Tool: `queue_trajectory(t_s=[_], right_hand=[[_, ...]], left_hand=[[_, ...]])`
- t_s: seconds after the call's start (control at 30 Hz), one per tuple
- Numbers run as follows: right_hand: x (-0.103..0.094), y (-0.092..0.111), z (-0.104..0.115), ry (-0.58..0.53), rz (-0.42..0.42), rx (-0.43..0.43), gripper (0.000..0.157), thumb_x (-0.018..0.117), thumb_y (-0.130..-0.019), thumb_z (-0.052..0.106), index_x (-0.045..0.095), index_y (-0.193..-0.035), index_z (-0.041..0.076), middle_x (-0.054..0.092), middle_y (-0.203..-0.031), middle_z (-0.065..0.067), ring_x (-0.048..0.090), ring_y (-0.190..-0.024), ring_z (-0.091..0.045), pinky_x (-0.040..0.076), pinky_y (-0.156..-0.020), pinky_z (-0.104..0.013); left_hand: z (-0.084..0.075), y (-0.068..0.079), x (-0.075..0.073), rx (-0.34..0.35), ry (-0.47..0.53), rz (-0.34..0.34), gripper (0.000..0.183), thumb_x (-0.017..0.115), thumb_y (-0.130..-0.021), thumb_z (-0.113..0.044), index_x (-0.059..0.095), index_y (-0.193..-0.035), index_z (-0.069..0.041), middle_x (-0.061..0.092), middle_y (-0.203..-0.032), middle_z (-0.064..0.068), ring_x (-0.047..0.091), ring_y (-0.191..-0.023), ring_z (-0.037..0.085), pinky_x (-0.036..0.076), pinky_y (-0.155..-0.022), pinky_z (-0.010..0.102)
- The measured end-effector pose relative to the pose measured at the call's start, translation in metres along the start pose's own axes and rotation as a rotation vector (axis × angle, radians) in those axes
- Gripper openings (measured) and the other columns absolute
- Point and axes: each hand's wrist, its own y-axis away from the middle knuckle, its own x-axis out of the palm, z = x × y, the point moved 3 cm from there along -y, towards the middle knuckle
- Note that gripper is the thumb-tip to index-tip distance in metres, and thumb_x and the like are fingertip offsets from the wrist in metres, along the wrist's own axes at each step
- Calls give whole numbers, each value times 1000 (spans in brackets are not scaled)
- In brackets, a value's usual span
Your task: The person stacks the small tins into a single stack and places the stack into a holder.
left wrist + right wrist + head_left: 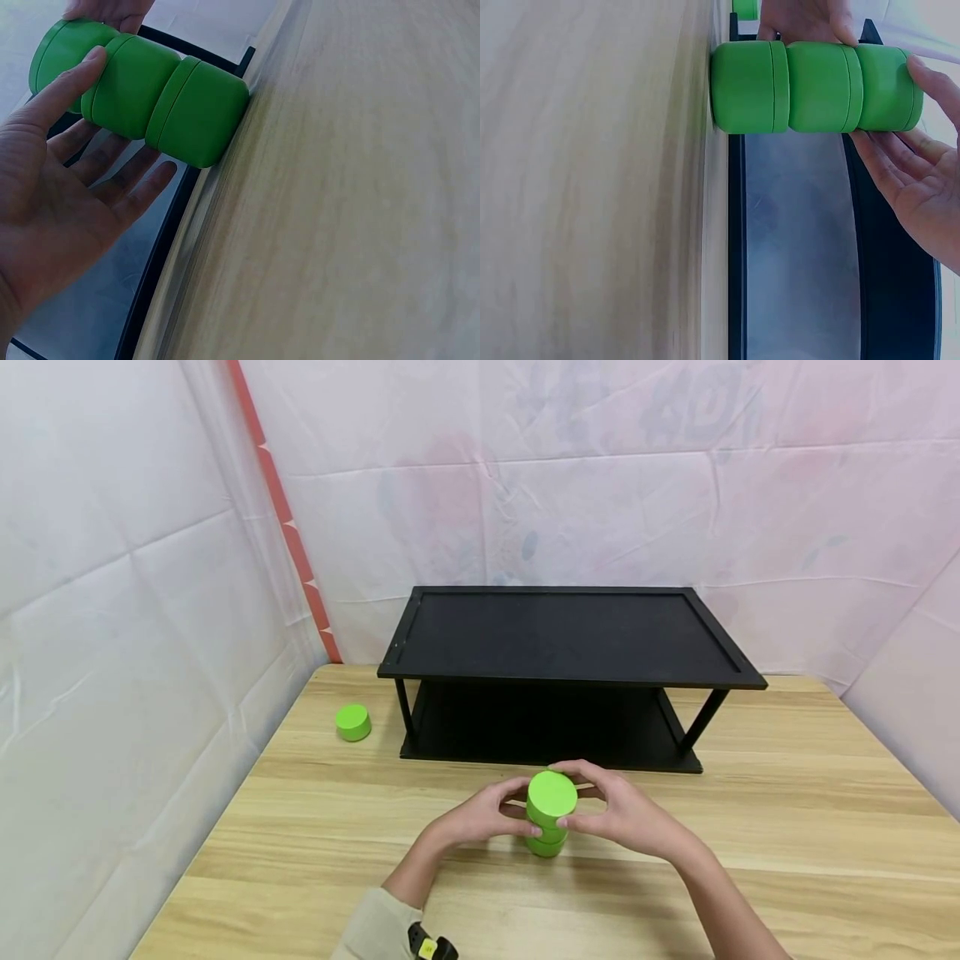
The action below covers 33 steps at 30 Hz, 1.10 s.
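Three round green lidded tins stand stacked upright on the wooden table, the top tin [552,793] above the middle tin [133,88] and the bottom tin [199,112]. From the left, my left hand [480,814] steadies the stack around the middle tin, its thumb near the seam under the top one. My right hand [633,814] holds the top tin from the right, thumb on the near side and fingers on the far side. In the right wrist view the three tins line up closely, the bottom one on the tabletop.
Another green tin [353,722] sits apart at the left of the table [300,860]. Behind the stack stands a black two-tier rack [570,635] with a raised rim. White sheeting [600,510] hangs around the back and sides.
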Motion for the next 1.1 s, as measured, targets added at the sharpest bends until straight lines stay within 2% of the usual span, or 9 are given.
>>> queue_trajectory(t_s=[1.1], right_hand=[[1,1,-2,-32,2,7,53,75,-78,29,52,-124,18,53,-119,7,54,-104,-22,45,-89,-33]], left_hand=[[1,0,-1,-10,-23,4,55,67,-85,-10,43,-135,-8,47,-129,1,46,-115,13,41,-92,27]])
